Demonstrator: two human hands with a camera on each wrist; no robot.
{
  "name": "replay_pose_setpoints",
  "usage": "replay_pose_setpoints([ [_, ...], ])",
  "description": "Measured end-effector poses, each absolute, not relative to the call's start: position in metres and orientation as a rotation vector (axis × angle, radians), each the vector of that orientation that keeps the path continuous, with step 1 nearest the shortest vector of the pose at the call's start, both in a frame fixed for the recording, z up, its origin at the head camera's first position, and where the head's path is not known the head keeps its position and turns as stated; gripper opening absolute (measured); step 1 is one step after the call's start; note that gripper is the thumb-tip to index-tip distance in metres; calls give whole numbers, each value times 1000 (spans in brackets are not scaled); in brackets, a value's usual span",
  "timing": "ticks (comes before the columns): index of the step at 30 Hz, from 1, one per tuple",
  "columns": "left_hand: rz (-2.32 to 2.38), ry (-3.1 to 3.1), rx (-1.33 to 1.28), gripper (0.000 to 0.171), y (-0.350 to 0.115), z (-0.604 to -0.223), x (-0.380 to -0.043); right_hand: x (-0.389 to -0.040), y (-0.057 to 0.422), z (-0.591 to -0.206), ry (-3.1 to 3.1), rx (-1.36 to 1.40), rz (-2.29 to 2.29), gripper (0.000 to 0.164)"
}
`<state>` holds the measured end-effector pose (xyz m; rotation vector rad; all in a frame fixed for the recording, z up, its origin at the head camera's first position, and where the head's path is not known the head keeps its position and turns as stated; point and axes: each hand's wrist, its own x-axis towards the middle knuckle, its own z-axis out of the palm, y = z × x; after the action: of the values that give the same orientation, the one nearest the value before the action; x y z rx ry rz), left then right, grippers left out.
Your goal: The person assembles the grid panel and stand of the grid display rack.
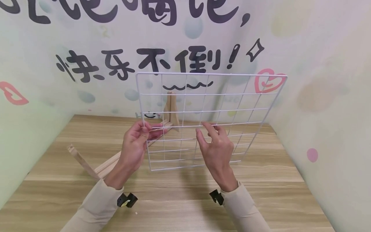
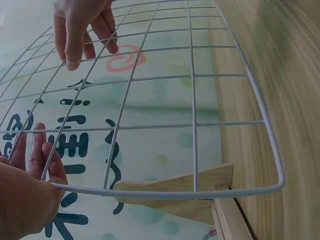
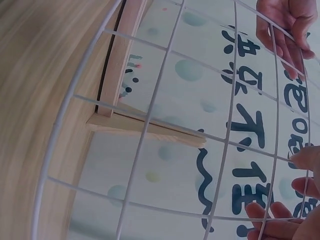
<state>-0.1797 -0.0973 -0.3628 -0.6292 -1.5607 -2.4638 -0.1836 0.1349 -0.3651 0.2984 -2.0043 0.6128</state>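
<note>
A white wire grid panel [image 1: 211,74] stands tilted upright above the table in the head view. My left hand [image 1: 134,145] grips its left edge wire, thumb on the near side and fingers reaching behind the mesh. Near the middle of the panel is my right hand [image 1: 217,148], its fingers loosely bent at the wires and a gap between thumb and fingers. The left wrist view shows the panel's rounded corner [image 2: 280,182] close up. Behind the panel lies a wooden frame piece [image 1: 108,162], partly hidden by my left forearm and the mesh.
The wooden piece has a foot [image 1: 171,108] at its far end by the wall and another upright end [image 1: 81,161] at the left. Under everything is a wood-grain tabletop [image 1: 174,199]. Printed walls [image 1: 327,80] enclose its back and sides.
</note>
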Motion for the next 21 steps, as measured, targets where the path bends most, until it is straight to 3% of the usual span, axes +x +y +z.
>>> replay_pose_setpoints([
  [13, -2390, -1637, -623, 15, -102, -354, -173, -184, 131, -360, -1980, 310, 646, 19],
  [21, -2232, -1832, -548, 24, -104, -347, -169, -184, 134, -358, -1972, 287, 646, 17],
])
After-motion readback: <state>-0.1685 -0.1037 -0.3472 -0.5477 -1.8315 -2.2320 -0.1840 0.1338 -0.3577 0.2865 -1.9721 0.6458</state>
